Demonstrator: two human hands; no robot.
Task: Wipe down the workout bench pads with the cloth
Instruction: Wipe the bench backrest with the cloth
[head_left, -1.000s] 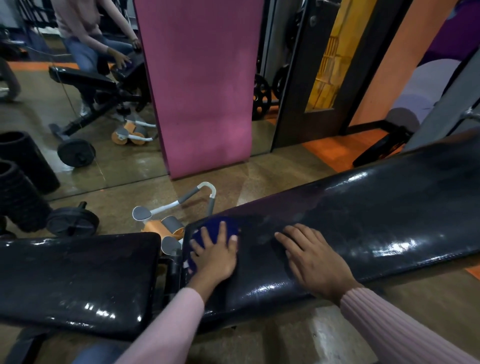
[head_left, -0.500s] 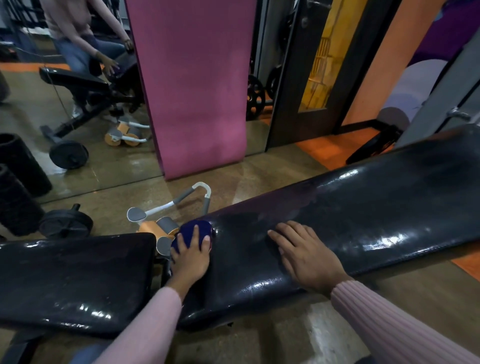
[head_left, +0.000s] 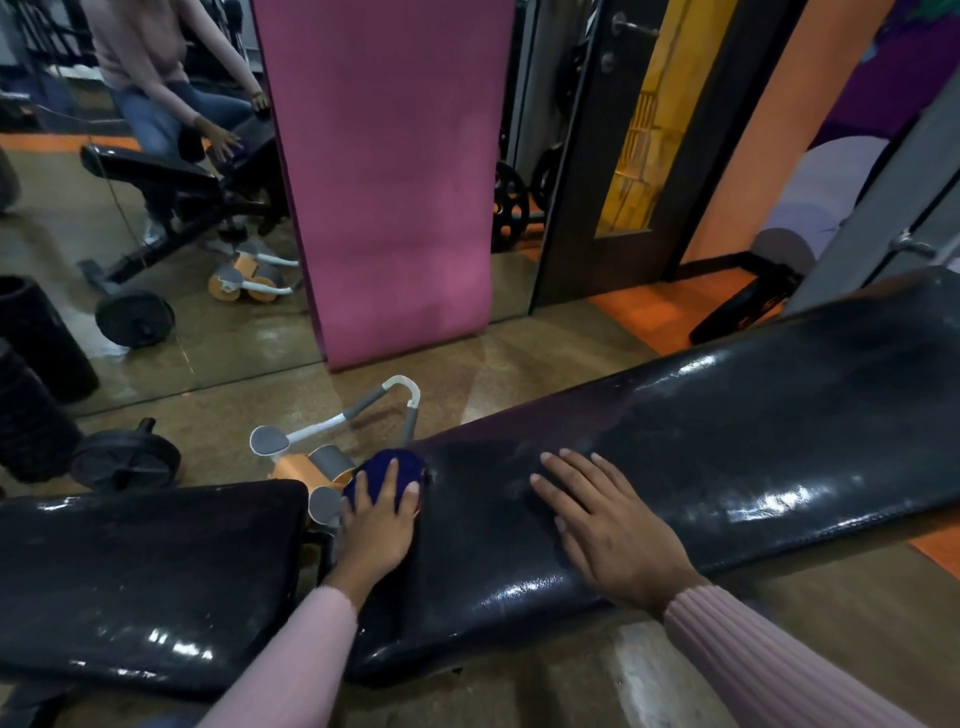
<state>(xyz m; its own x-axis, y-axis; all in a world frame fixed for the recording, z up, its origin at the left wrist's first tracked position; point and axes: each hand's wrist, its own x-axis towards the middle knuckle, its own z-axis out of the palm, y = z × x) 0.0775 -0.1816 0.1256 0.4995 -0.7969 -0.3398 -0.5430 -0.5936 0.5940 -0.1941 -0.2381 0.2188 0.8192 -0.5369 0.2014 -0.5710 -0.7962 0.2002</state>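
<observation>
Left hand (head_left: 375, 535) is flat on the blue cloth (head_left: 384, 475), fingers straight and spread, pressing it down; no curl round it, so it's a palm press, not a pinch. Cloth sits bunched under the fingers at the near-left end of the long back pad (head_left: 727, 452), right at the corner next to the gap between pads. Most of the cloth shows beyond the fingertips; the rest is hidden under the palm.

Right hand (head_left: 613, 530) lies open on the same pad, fingers straight, holding nothing, well clear of the cloth.

Seat pad (head_left: 145, 577) is to the left, across the gap, neither hand on it. An orange and grey ab roller (head_left: 317, 457) lies on the floor just behind the gap. A pink mat (head_left: 389, 171) leans against the mirror (head_left: 156, 208) beyond.
</observation>
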